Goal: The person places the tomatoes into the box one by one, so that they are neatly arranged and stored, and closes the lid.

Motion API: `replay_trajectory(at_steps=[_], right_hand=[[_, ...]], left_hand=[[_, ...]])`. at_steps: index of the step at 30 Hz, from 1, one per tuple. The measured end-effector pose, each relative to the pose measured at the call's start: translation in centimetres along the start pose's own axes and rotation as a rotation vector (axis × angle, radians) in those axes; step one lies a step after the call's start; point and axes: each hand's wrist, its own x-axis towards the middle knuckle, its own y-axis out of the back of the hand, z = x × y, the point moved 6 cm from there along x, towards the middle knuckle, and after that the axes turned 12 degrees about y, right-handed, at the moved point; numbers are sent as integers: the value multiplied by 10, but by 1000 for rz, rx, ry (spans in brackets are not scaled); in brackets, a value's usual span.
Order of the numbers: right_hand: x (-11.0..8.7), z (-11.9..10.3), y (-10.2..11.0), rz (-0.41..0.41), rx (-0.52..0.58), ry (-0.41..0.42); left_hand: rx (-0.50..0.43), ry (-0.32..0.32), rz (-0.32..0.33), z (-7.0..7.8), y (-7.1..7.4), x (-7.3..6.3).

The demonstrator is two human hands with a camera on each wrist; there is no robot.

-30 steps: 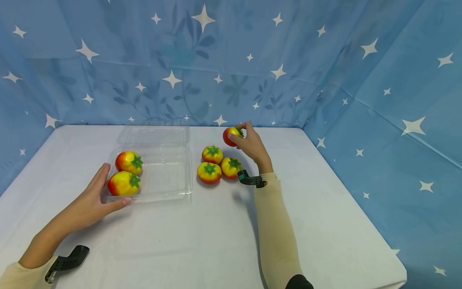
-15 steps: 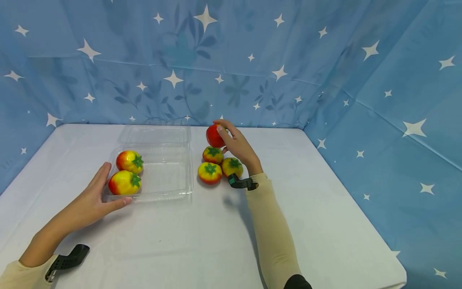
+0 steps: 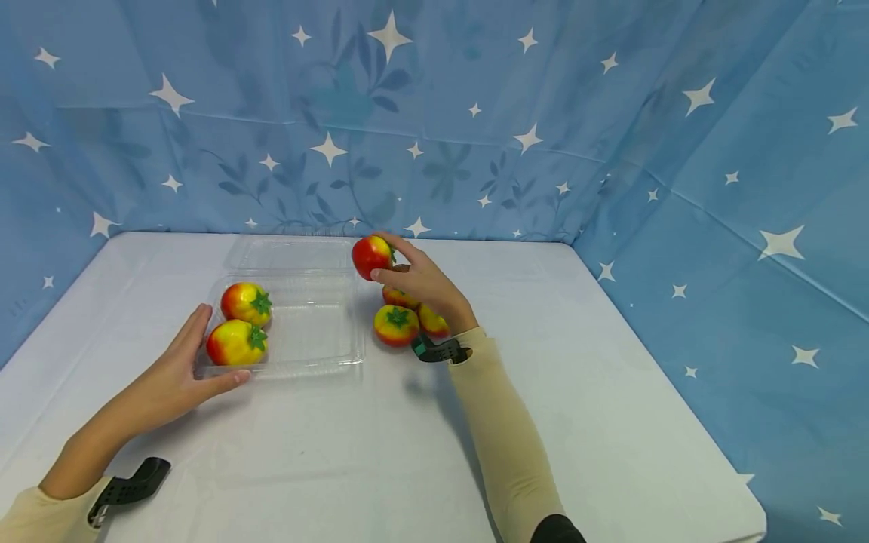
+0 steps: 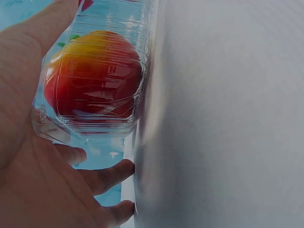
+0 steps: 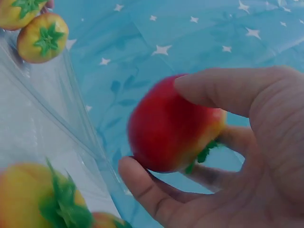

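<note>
In the head view, my right hand (image 3: 429,286) holds a red-and-yellow toy tomato (image 3: 370,257) above the table, beside the box's right rim. The right wrist view shows thumb and fingers around this tomato (image 5: 164,126), its green leafy top towards the palm. My left hand (image 3: 166,383) rests at the near left corner of a clear plastic box (image 3: 315,332), its fingers spread along the side and its thumb at the front. Two toy tomatoes, one farther (image 3: 241,302) and one nearer (image 3: 234,344), lie in the box's left part.
Right of the box, three more toy tomatoes sit in a cluster, the front one (image 3: 396,326) plainly visible and two partly hidden by my right hand. The box's clear lid (image 3: 292,253) lies folded back. A starry blue curtain (image 3: 434,113) borders the white table (image 3: 597,422).
My right hand has carried its toy tomato leftward, from behind the cluster to the box's right edge. My left hand has stayed at the box corner.
</note>
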Motion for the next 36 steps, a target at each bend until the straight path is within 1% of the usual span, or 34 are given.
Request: replay_trajectory(at_steps=[3, 6, 8, 10, 14, 17, 20, 24, 26, 29, 33, 36], right_hand=[[3, -4, -12, -63, 20, 10], [7, -9, -24, -102, -2, 36], [10, -14, -33, -116, -38, 47], [13, -17, -42, -125, -78, 59], [19, -22, -57, -110, -174, 75], [23, -26, -67, -89, -243, 75], [27, -31, -77, -89, -304, 63], [31, -36, -90, -110, -354, 49], [35, -38, -96, -124, -366, 55], [40, -36, -106, -147, -399, 56], [45, -28, -118, -180, -479, 16], [47, -22, -125, -189, -527, -12]], left_hand=[[-1, 1, 1, 0, 0, 0], [-2, 2, 1, 0, 0, 0], [-3, 3, 1, 0, 0, 1], [-2, 8, 1, 0, 0, 1], [1, 15, 3, -1, -1, 2], [6, 18, 4, -1, -1, 2], [15, 26, 5, -2, -1, 2], [21, 33, 6, -2, 0, 2], [21, 33, 10, -1, 1, 2], [21, 33, 11, -2, 1, 1], [21, 28, 9, -3, -1, 1], [20, 24, 16, -2, -1, 1]])
